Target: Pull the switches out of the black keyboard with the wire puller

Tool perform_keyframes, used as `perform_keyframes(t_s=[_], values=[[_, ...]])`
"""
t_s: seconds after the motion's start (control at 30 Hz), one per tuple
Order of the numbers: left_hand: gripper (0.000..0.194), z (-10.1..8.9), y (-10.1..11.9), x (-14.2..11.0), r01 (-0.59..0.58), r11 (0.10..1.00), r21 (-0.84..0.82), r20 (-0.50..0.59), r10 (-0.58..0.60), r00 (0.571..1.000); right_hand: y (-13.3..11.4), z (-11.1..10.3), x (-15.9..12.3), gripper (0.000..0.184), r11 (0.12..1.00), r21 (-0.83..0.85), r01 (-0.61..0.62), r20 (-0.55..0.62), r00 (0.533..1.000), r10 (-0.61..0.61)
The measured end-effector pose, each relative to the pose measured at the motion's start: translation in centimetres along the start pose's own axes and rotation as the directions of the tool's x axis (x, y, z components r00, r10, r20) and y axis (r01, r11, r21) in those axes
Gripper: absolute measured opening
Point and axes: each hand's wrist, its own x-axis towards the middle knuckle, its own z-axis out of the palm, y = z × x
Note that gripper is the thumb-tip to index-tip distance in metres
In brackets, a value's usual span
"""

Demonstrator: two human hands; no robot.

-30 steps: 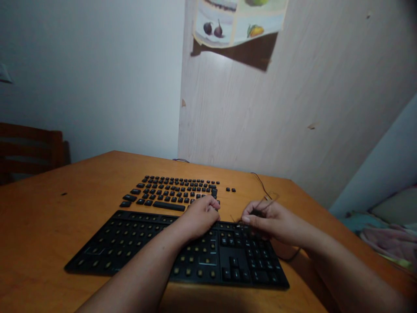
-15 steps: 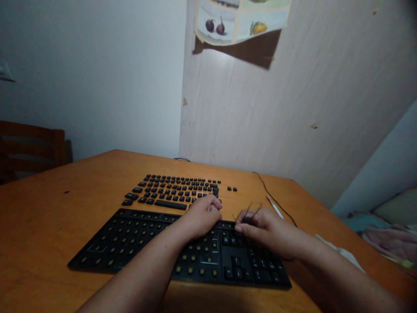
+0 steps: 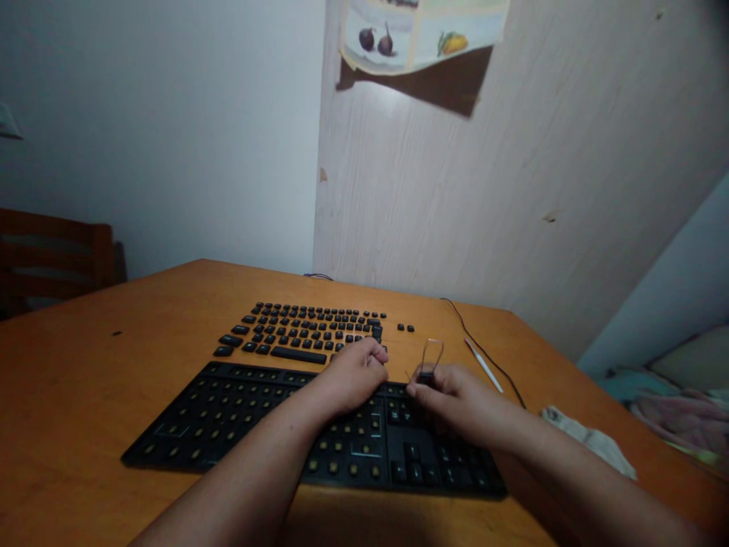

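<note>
A black keyboard (image 3: 256,410) lies on the wooden table, its left and middle parts stripped to bare key stems, with keycaps still on the right part. My left hand (image 3: 356,372) rests at the keyboard's back edge, fingers curled closed; whatever they hold is hidden. In my right hand (image 3: 456,399), over the keyboard's upper right, thumb and fingers grip a wire keycap puller (image 3: 431,358), its thin loop pointing up above a small black part. Loose black keycaps (image 3: 307,327) lie in keyboard-like rows behind the keyboard.
Two separate keycaps (image 3: 405,328) sit right of the rows. A white pen-like stick (image 3: 483,365) and a black cable (image 3: 467,334) lie on the right, near a crumpled cloth (image 3: 589,439). A small dark piece (image 3: 117,333) is at left. A wooden chair (image 3: 57,258) stands beyond the table (image 3: 68,387).
The wire puller in my right hand has turned so its loop now stands upright, and that hand has shifted slightly. My left hand stays in place.
</note>
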Motion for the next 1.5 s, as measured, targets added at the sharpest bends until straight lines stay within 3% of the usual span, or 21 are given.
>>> perform_keyframes(t_s=[0.1,0.2,0.4,0.5,0.63,0.8,1.03,1.1,1.23,1.3,1.5], values=[[0.019,0.0,0.2,-0.1,0.007,1.0,0.007,-0.002,-0.007,1.0,0.3,-0.1,0.5,0.015,0.969,0.197,-0.148,0.007,0.989,0.15],[0.017,0.0,0.3,-0.1,0.003,1.0,0.014,-0.004,-0.003,1.0,0.2,0.0,0.6,0.013,0.96,0.219,-0.172,-0.029,0.983,0.183],[0.017,0.1,0.0,-0.1,-0.002,1.0,0.029,-0.012,0.002,1.0,-0.6,1.0,0.3,0.02,0.999,-0.024,0.045,-0.137,0.989,-0.047],[0.016,0.1,0.2,-0.1,0.008,0.999,0.051,-0.02,-0.007,1.0,-0.5,1.2,0.6,0.023,0.997,-0.058,0.053,-0.187,0.98,-0.063],[0.016,0.1,0.4,-0.1,0.021,0.997,0.068,-0.01,-0.021,1.0,-0.3,0.9,0.8,0.019,1.0,0.014,-0.014,-0.231,0.973,0.017],[0.017,0.1,0.2,-0.1,0.018,0.997,0.075,-0.003,-0.017,1.0,-0.5,0.5,0.6,0.019,0.963,0.199,-0.181,-0.177,0.96,0.217],[0.016,0.0,0.4,-0.2,0.016,0.998,0.055,0.001,-0.017,1.0,-0.2,0.4,0.6,0.02,0.955,0.241,-0.175,-0.163,0.962,0.218],[0.015,0.0,0.3,-0.2,-0.002,0.999,0.049,-0.004,0.003,1.0,-0.1,0.5,0.6,0.02,0.97,0.202,-0.134,-0.19,0.966,0.173],[0.014,0.1,0.2,-0.1,-0.021,0.999,0.048,-0.009,0.021,1.0,0.0,0.9,0.3,0.02,0.995,-0.043,0.094,-0.31,0.945,-0.102],[0.014,0.1,0.2,-0.1,-0.019,0.998,0.053,-0.005,0.019,1.0,0.2,1.0,0.3,0.019,0.986,-0.107,0.125,-0.326,0.933,-0.153],[0.014,0.2,0.5,-0.2,0.001,0.998,0.061,0.001,-0.001,1.0,1.0,0.3,1.2,0.016,0.97,0.216,-0.113,-0.239,0.957,0.165]])
